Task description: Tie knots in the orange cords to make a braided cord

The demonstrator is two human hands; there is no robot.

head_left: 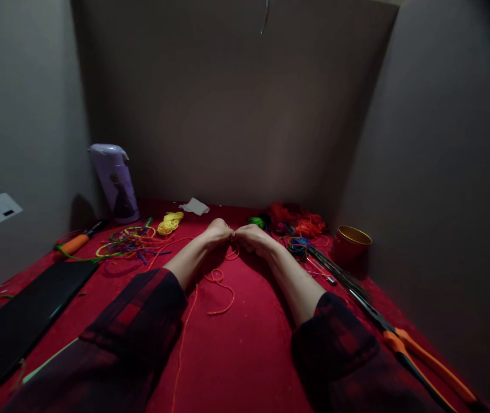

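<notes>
Both hands meet over the middle of the red table, fingertips almost touching. My left hand (219,230) is closed in a pinch, and my right hand (251,236) pinches from the other side. An orange-red cord (221,282) runs between them; its loops hang below the fingers and a curled end lies on the cloth. One strand passes under my left forearm down towards the near edge. What exactly sits between the fingertips is too small to make out.
On the left are a purple bottle (116,183), tangled cords (131,244), a yellow yarn bundle (170,222), an orange-handled tool (75,245) and a black slab (34,315). To the right stand red yarn (309,225), a gold-rimmed cup (350,244), thin rods (335,269) and orange-handled pliers (400,341).
</notes>
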